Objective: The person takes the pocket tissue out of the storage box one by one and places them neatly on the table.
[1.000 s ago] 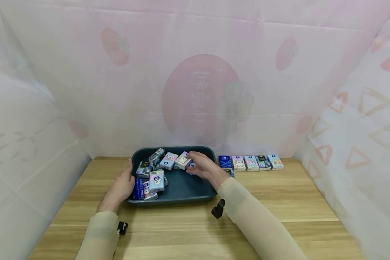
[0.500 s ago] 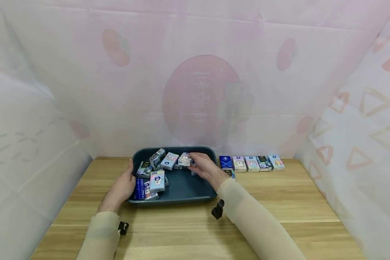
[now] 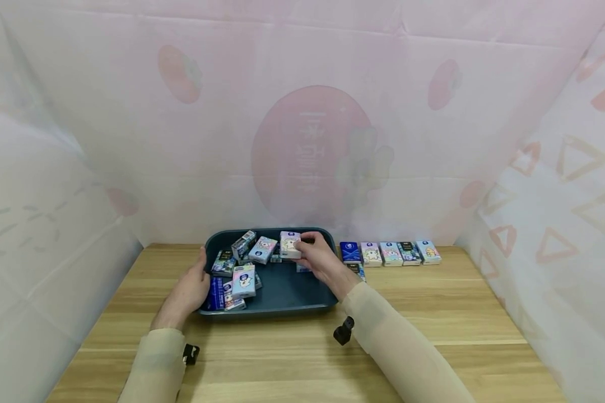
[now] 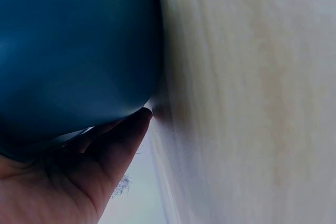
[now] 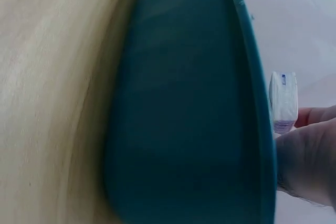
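Note:
In the head view, a dark teal tray (image 3: 282, 296) holds several small pocket tissue packs, some stacked or tilted, mostly at its left and back. My left hand (image 3: 187, 288) holds the tray's left side. In the left wrist view, fingers (image 4: 118, 145) of that hand lie along the tray's outer wall. My right hand (image 3: 322, 260) pinches a white tissue pack with a cartoon animal (image 3: 289, 245) above the tray's back right, its printed face toward the head camera. Part of another pale pack (image 3: 302, 268) shows beneath that hand. In the right wrist view, the pinched pack (image 5: 284, 100) stands above the tray rim.
Right of the tray, a row of tissue packs (image 3: 391, 254) lies along the back of the wooden table (image 3: 282, 358). One dark pack (image 3: 355, 271) lies in front of the row's left end, partly behind the right wrist. Pale printed cloth (image 3: 222, 140) encloses the back and sides.
My right hand has lifted the white tissue pack from the others and turned it upright, drawing it slightly right. A pale pack beneath has come into view. The left hand has stayed put.

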`<state>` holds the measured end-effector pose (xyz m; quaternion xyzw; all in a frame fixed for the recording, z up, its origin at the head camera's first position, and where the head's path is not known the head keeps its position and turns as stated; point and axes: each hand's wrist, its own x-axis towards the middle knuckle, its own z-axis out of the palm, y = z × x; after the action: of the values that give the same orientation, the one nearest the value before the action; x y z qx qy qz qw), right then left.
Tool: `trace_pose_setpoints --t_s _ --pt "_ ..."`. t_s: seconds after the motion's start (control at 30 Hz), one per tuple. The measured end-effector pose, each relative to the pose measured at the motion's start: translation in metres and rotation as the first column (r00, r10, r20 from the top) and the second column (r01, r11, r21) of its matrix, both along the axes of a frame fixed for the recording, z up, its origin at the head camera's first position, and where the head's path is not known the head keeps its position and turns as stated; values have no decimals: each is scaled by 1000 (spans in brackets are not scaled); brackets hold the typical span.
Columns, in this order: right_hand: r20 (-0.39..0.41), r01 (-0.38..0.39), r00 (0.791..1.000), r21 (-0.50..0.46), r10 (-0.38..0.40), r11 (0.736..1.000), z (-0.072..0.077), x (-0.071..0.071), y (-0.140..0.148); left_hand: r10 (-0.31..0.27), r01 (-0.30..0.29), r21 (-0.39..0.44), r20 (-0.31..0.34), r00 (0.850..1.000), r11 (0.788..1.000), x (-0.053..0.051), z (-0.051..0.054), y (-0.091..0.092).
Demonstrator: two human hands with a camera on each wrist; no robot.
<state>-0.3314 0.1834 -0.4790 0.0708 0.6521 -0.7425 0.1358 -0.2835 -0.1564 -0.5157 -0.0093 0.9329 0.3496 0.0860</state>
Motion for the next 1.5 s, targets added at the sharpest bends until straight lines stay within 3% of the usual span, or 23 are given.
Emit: trace_pose_setpoints --t_s 0.33,0.8,1.2,1.5 --pt "-36 -60 997 14 61 998 13 10 26 7 -7 1 10 1000 1000 -2 0 -1" --pt "-74 11 997 58 -7 998 27 29 81 8 -8 1 18 1000 1000 -1 3 1" --pt "-121 44 992 222 -17 974 20 41 129 2 -2 0 8 1000 1000 -2 3 -1" --pt "-116 52 993 228 -26 972 13 46 162 10 -10 -5 10 1000 1000 -1 3 1"
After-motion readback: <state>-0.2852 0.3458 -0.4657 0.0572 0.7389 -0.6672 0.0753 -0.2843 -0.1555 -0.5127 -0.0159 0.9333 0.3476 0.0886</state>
